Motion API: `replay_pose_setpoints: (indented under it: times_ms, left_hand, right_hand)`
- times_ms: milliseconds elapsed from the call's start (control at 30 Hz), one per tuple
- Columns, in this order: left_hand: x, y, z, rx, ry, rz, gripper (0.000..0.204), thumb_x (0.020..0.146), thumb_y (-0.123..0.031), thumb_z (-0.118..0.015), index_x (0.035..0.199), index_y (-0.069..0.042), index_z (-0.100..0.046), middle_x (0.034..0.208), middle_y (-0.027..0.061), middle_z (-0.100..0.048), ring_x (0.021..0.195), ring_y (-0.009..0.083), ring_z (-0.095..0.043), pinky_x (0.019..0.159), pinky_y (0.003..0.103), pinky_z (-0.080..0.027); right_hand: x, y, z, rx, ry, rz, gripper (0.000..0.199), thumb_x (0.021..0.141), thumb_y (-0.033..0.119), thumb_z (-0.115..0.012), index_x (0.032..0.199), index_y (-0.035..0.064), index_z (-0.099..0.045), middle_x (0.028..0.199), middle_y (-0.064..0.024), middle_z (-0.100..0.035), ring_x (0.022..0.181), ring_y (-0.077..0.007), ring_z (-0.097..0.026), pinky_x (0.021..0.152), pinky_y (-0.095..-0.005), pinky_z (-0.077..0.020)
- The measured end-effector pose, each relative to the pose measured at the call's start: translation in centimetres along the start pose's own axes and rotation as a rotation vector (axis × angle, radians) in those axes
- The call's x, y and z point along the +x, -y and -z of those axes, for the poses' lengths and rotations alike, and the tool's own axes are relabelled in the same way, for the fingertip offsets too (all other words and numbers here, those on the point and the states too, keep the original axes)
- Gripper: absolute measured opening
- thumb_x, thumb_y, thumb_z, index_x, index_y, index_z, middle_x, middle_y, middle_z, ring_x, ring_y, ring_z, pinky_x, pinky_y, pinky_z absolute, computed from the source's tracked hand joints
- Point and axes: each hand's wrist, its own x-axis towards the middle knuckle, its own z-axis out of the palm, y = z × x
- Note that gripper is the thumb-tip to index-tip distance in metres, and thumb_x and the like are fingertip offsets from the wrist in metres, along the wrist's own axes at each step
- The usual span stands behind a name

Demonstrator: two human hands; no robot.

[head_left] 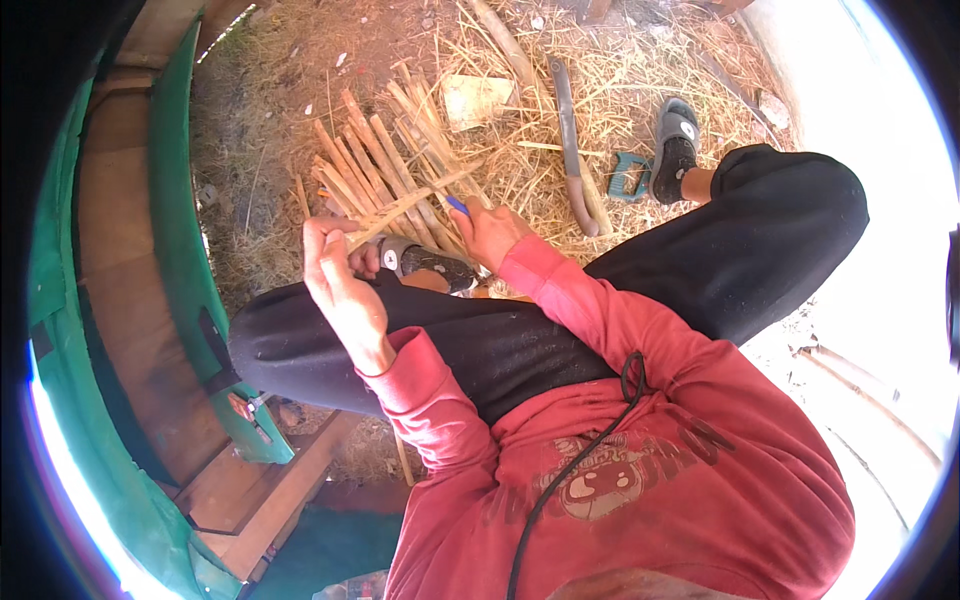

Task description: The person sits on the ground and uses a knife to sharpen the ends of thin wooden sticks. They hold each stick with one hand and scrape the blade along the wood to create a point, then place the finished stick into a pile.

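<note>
My left hand is closed round the near end of a pale split strip of wood, which slants up to the right over a pile of sticks. My right hand grips a small tool with a blue part showing by the thumb, close to the strip's right side. Whatever blade or tip it has cannot be made out. Just beyond both hands lies the pile of split wooden sticks on the ground. One sandalled foot rests under my hands, beside the sticks.
A machete with a wooden handle lies right of the pile, near a long pole and a flat wood piece. Beside my other sandal is a green plastic object. Straw covers the ground; a green panel stands left.
</note>
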Motion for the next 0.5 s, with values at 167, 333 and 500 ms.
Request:
replay_pose_setpoints:
  times_ms: [167,333,500]
  left_hand:
    - [-0.6,0.6,0.9,0.0,-0.042,0.004,0.021,0.098,-0.016,-0.041,0.085,-0.005,-0.053,0.062,-0.0031,-0.035,0.053,0.0057,-0.033,0.05,0.021,-0.028]
    - [-0.8,1.0,1.8,-0.011,-0.032,0.022,0.022,0.099,-0.017,-0.04,0.084,-0.005,-0.052,0.064,-0.0034,-0.035,0.053,0.0048,-0.03,0.05,0.022,-0.029]
    - [-1.0,1.2,1.5,-0.047,-0.099,0.028,0.022,0.1,-0.017,-0.04,0.086,-0.006,-0.051,0.064,-0.0034,-0.035,0.053,0.0049,-0.031,0.05,0.021,-0.029]
  right_hand:
    - [-0.9,3.8,2.7,0.088,0.131,0.035,0.032,0.098,0.034,-0.051,0.103,0.0024,-0.057,0.063,-0.0279,-0.06,0.062,-0.0471,-0.063,0.056,-0.0542,-0.0513]
    - [0.5,-2.0,-0.8,-0.031,0.058,-0.074,0.034,0.099,0.035,-0.049,0.102,0.0019,-0.056,0.063,-0.0264,-0.061,0.061,-0.0473,-0.062,0.058,-0.0546,-0.0509]
    - [-0.5,2.9,0.8,0.078,0.079,0.058,0.031,0.099,0.035,-0.049,0.102,0.0057,-0.056,0.061,-0.026,-0.059,0.06,-0.0495,-0.06,0.057,-0.0557,-0.0499]
